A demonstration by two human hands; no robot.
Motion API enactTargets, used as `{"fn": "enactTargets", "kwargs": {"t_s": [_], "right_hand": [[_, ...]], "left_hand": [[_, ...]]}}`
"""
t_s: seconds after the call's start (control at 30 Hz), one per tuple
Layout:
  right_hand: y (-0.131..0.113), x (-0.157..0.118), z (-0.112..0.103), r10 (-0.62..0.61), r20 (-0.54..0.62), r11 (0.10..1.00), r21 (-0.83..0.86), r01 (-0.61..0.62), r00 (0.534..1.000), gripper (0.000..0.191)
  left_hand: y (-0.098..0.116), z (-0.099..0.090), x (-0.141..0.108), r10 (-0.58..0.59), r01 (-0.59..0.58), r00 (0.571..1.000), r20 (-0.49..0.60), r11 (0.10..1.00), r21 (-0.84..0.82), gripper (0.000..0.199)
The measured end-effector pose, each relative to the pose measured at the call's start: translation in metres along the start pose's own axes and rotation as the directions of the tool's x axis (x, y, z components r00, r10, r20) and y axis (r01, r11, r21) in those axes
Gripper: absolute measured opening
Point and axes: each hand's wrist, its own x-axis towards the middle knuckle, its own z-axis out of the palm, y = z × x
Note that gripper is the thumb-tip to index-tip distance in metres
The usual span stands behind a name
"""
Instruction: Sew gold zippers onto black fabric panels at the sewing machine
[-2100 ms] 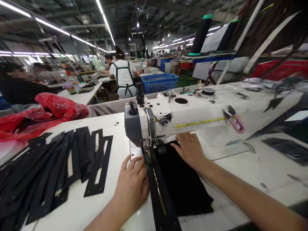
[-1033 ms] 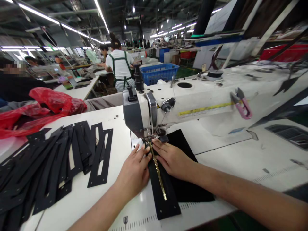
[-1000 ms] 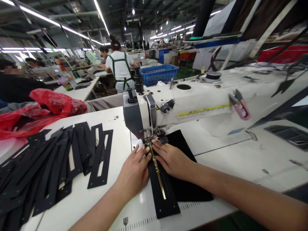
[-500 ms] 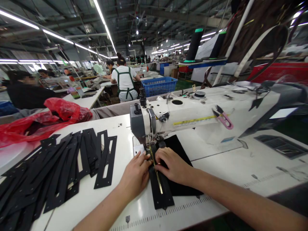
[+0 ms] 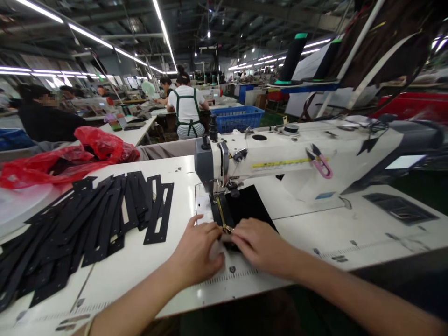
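A zipper (image 5: 221, 208) with gold teeth on black strip material runs lengthwise under the needle area of the sewing machine (image 5: 280, 161). My left hand (image 5: 199, 247) is at its near end from the left, fingertips closed on the edge and thumb lower down. From the right, my right hand (image 5: 261, 242) pinches the zipper near a small gold-coloured metal piece (image 5: 228, 228), seemingly the slider. The two hands' fingertips almost meet. A black fabric panel (image 5: 250, 203) lies flat beside the zipper, partly under my right hand. My fingers hide the zipper's near end.
Many black slotted strips (image 5: 105, 219) are piled at the left, before a red plastic bag (image 5: 94, 151). Pink thread snips (image 5: 320, 163) rest against the machine arm. Thread cones (image 5: 293, 58) stand behind. Co-workers sit beyond, near a blue basket (image 5: 238, 119).
Both hands have drawn down toward the near end of the zipper, which they now cover. My right fingers have closed by the gold piece. The camera view has shifted slightly.
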Motion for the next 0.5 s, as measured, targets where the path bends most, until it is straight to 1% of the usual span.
{"fn": "enactTargets", "kwargs": {"t_s": [0.03, 0.07, 0.1, 0.13, 0.17, 0.2, 0.23, 0.27, 0.3, 0.33, 0.37, 0.4, 0.43, 0.47, 0.5], "right_hand": [[0.005, 0.012, -0.012, 0.020, 0.044, 0.999, 0.032, -0.022, 0.999, 0.030], [0.009, 0.021, -0.022, 0.015, 0.079, 0.998, 0.056, -0.020, 0.997, 0.032], [0.012, 0.028, -0.029, 0.014, 0.104, 0.997, 0.073, -0.022, 0.994, 0.033], [0.013, 0.030, -0.031, 0.000, 0.107, 0.997, 0.078, -0.009, 0.994, 0.032], [0.013, 0.029, -0.028, -0.013, 0.102, 0.997, 0.075, 0.006, 0.995, 0.027], [0.010, 0.024, -0.021, -0.028, 0.082, 0.998, 0.062, 0.023, 0.996, 0.020], [0.006, 0.016, -0.010, -0.040, 0.044, 0.999, 0.036, 0.039, 0.998, 0.011], [0.002, 0.006, 0.004, -0.056, 0.004, 0.998, 0.007, 0.056, 0.998, 0.007], [-0.003, -0.004, 0.018, -0.073, -0.060, 0.997, -0.041, 0.070, 0.996, 0.015], [-0.006, -0.013, 0.032, -0.079, -0.133, 0.994, -0.088, 0.067, 0.988, 0.021], [-0.009, -0.021, 0.043, -0.090, -0.174, 0.991, -0.110, 0.071, 0.981, 0.025], [-0.011, -0.026, 0.051, -0.128, -0.240, 0.987, -0.130, 0.098, 0.962, 0.029], [-0.012, -0.028, 0.054, -0.161, -0.326, 0.983, -0.136, 0.122, 0.932, 0.029], [-0.012, -0.029, 0.053, -0.171, -0.373, 0.984, -0.116, 0.138, 0.912, 0.026], [-0.011, -0.027, 0.049, -0.159, -0.401, 0.987, -0.083, 0.137, 0.902, 0.023]], "left_hand": [[-0.001, -0.003, 0.006, -0.043, 0.043, 0.999, 0.002, 0.999, 0.005, 0.015], [-0.001, -0.006, 0.011, -0.074, 0.074, 0.997, -0.004, 0.997, 0.009, 0.009], [-0.002, -0.006, 0.014, -0.093, 0.093, 0.996, -0.016, 0.996, 0.013, 0.011], [-0.003, -0.005, 0.016, -0.098, 0.099, 0.995, -0.028, 0.995, 0.017, 0.014], [-0.003, -0.002, 0.015, -0.095, 0.095, 0.995, -0.032, 0.995, 0.018, 0.014], [-0.002, 0.003, 0.012, -0.076, 0.077, 0.996, -0.042, 0.997, 0.021, 0.012], [-0.002, 0.009, 0.007, -0.039, 0.041, 0.996, -0.074, 0.999, 0.033, 0.012], [-0.001, 0.016, 0.002, 0.011, -0.005, 0.993, -0.113, 0.999, 0.054, 0.015], [0.000, 0.024, -0.004, 0.090, -0.073, 0.977, -0.195, 0.993, 0.096, 0.020], [0.000, 0.031, -0.009, 0.166, -0.129, 0.950, -0.265, 0.980, 0.152, 0.024], [0.000, 0.038, -0.013, 0.218, -0.161, 0.925, -0.310, 0.967, 0.198, 0.026], [0.000, 0.043, -0.016, 0.249, -0.176, 0.906, -0.344, 0.957, 0.229, 0.027], [0.000, 0.047, -0.018, 0.256, -0.176, 0.898, -0.357, 0.954, 0.242, 0.027], [-0.001, 0.050, -0.019, 0.252, -0.170, 0.895, -0.369, 0.956, 0.240, 0.027], [-0.002, 0.052, -0.019, 0.245, -0.163, 0.888, -0.388, 0.959, 0.232, 0.027]]}}
